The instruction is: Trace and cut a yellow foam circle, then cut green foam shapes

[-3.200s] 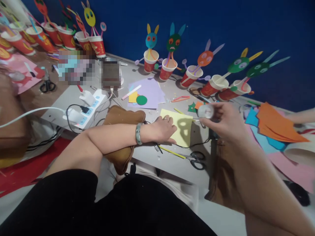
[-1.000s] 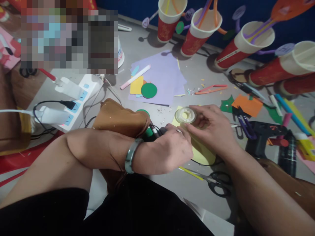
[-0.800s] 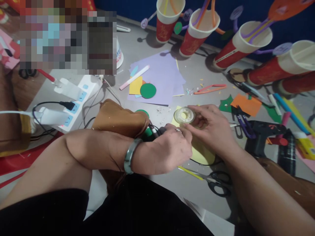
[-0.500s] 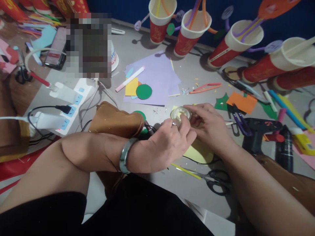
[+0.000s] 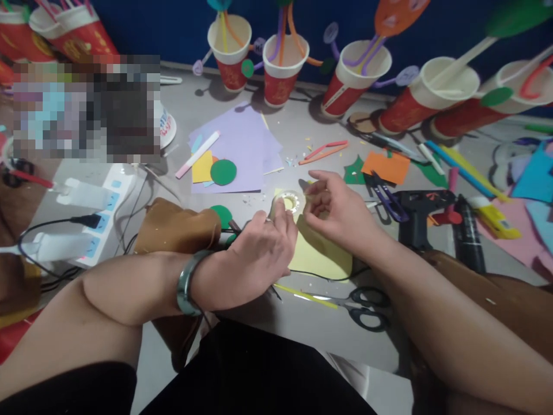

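Observation:
A small roll of clear tape (image 5: 295, 202) is over the yellow paper (image 5: 330, 253) in front of me. My left hand (image 5: 257, 256), with a bracelet on its wrist, has its fingers closed at the roll's near left edge. Just right of the roll is my right hand (image 5: 341, 210), its fingers bent and thumb apart from the index finger; I make out nothing between them. Black-handled scissors (image 5: 367, 305) lie below the paper, beside a thin yellow strip (image 5: 309, 295). A green paper circle (image 5: 223, 172) rests on purple paper (image 5: 246, 135) further back.
Red paper cups (image 5: 280, 80) with pipe-cleaner arms line the back. A black glue gun (image 5: 415, 216) and purple-handled snips (image 5: 389, 199) lie right. At left is a white power strip (image 5: 106, 216) with plugs and cables. A brown boot-like form (image 5: 177, 225) sits by my left arm.
My right hand has come off the tape roll and now sits apart on its right. My left fingers stay at the roll. The whole view has shifted toward the right.

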Available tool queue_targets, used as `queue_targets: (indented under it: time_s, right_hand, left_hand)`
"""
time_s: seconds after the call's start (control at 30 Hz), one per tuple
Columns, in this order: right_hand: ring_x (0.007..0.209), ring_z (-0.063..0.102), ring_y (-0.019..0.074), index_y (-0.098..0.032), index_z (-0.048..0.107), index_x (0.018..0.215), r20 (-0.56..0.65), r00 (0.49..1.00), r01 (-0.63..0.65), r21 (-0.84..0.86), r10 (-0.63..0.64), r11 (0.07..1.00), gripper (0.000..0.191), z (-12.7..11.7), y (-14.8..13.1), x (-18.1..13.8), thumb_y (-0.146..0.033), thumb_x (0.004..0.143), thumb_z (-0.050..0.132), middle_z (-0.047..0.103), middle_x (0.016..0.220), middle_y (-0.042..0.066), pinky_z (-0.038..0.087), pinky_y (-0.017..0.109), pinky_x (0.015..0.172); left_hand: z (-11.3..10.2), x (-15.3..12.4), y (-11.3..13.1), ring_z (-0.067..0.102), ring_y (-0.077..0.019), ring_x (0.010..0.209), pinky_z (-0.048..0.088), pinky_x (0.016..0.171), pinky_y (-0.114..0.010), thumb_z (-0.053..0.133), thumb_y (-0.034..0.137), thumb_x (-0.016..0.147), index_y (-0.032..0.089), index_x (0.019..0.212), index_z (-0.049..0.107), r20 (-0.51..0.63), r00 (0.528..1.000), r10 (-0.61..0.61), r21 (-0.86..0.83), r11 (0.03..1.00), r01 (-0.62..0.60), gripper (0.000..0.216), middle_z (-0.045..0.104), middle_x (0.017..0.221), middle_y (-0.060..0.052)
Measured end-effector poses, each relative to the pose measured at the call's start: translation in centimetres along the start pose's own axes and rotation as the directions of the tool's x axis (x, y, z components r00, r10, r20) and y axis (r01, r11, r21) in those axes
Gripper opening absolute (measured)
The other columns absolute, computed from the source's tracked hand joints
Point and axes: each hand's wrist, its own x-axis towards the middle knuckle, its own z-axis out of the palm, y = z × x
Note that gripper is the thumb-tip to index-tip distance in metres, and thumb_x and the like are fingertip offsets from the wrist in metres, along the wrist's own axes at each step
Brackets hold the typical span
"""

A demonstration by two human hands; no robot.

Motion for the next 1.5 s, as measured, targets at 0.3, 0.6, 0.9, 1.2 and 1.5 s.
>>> queue_targets:
  time_s: [0.3,0.6,0.9,1.2,1.5]
  right_hand:
    - [0.08,0.066,0.0204,-0.018,0.074,0.098,-0.081,0.993,0.074,-0.096,-0.081,0.993,0.02,0.2,-0.2,0.6,-0.015,0.087,0.057,0.072,0.1,0.01,0.054,0.036,0.078]
    - [0.078,0.064,0.0215,-0.02,0.076,0.091,-0.097,0.989,0.098,-0.134,-0.112,0.986,0.018,0.2,-0.1,0.7,-0.016,0.088,0.058,0.071,0.089,0.008,0.052,0.035,0.072]
    - [0.07,0.064,0.019,-0.02,0.075,0.094,-0.073,0.992,0.087,-0.153,-0.099,0.984,0.019,-0.1,-0.2,0.5,-0.018,0.084,0.059,0.071,0.091,0.007,0.054,0.034,0.067]
    - [0.066,0.067,0.0174,-0.02,0.074,0.109,0.022,0.994,0.108,-0.095,-0.107,0.99,0.035,-0.6,-0.3,0.1,-0.022,0.075,0.07,0.07,0.104,0.008,0.062,0.037,0.067]
    - [0.067,0.063,0.0172,-0.022,0.071,0.109,-0.045,0.985,0.154,-0.186,-0.165,0.97,0.026,0.4,0.0,-0.6,-0.028,0.084,0.073,0.068,0.1,0.007,0.061,0.036,0.066]
  left_hand:
    - [-1.5,0.2,-0.3,0.076,-0.033,0.109,0.054,0.095,-0.04,0.075,0.06,0.092,-0.008,0.155,0.051,0.042,0.999,-0.003,0.023,1.0,0.002,0.095,0.051,0.157,-0.04]
    - [-1.2,0.0,-0.3,0.078,-0.0303,0.099,0.055,0.09,-0.038,0.075,0.068,0.089,-0.011,0.148,0.056,-0.031,0.999,0.016,0.064,0.998,-0.014,0.1,0.056,0.15,-0.042]
    - [-1.3,-0.5,-0.4,0.075,-0.031,0.109,0.055,0.084,-0.037,0.058,0.06,0.104,-0.009,0.15,0.055,-0.066,0.997,0.032,0.099,0.995,-0.025,0.083,0.057,0.151,-0.04]
    - [-1.3,-1.4,-0.8,0.062,-0.03,0.142,0.059,0.1,-0.037,0.046,0.031,0.112,-0.004,0.153,0.055,-0.1,0.989,0.107,0.068,0.993,-0.101,0.055,0.059,0.154,-0.031]
    - [-3.0,-1.3,-1.2,0.069,-0.027,0.135,0.061,0.096,-0.029,0.044,0.027,0.113,-0.008,0.152,0.055,-0.064,0.994,0.092,0.052,0.995,-0.089,0.053,0.062,0.149,-0.034]
